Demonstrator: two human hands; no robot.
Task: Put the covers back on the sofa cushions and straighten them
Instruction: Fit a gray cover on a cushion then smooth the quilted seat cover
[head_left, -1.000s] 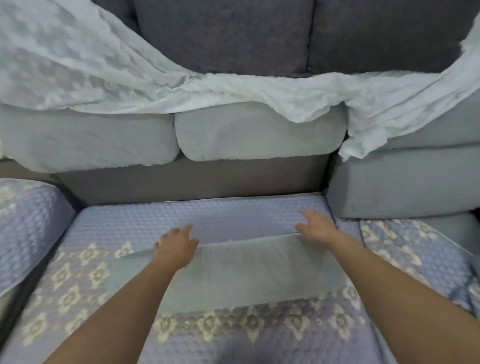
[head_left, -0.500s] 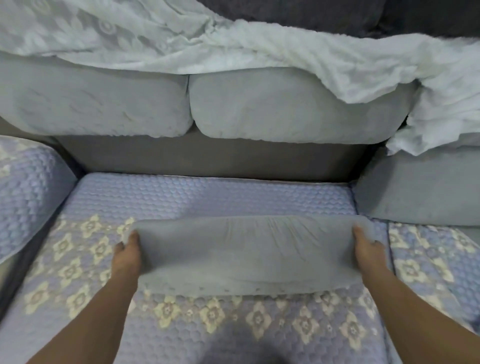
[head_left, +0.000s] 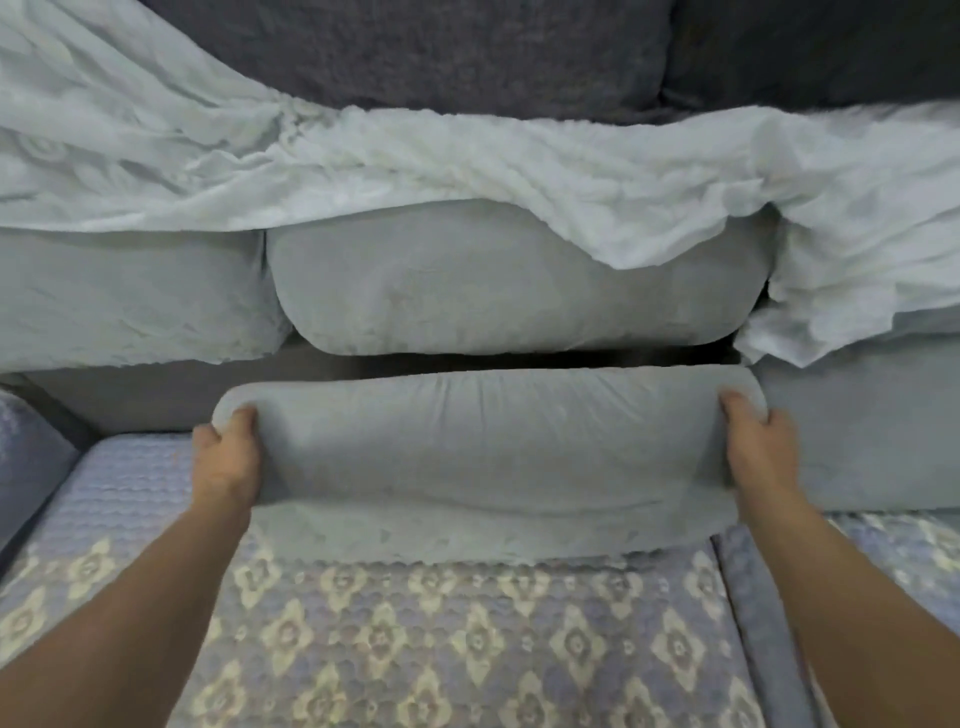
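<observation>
I note both hands gripping the grey cushion by its ends, left hand and right hand, raised on edge over the quilted seat cover.

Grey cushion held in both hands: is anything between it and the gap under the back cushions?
Nothing visible does. The left hand and right hand grip the grey cushion at its ends; the dark gap behind it looks open.

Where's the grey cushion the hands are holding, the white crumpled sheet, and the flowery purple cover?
grey cushion (head_left: 488, 457), head view, middle of its front face.
white crumpled sheet (head_left: 467, 171), head view, bunched middle part.
flowery purple cover (head_left: 441, 649), head view, patterned top near the front.
</observation>
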